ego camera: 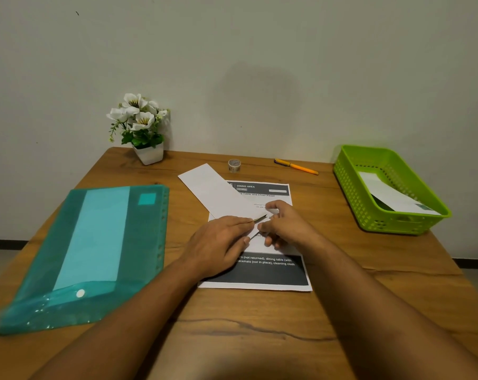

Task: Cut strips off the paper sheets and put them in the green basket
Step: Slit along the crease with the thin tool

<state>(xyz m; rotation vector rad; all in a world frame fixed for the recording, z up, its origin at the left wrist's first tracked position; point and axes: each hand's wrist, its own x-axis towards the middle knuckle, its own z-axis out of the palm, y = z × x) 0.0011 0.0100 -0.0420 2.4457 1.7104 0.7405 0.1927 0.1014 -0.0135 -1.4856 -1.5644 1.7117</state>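
Note:
A printed paper sheet lies in the middle of the wooden table. A white cut strip rests slanted across its upper left. My left hand lies flat with straight fingers, pressing on the near end of that strip. Just to its right, my right hand is curled round the scissors; only their thin blades show between the two hands. The green basket stands at the table's right edge with a white paper piece lying inside.
A teal plastic folder covers the left side of the table. A white pot of artificial flowers stands at the back left by the wall. A tape roll and an orange pen lie at the back.

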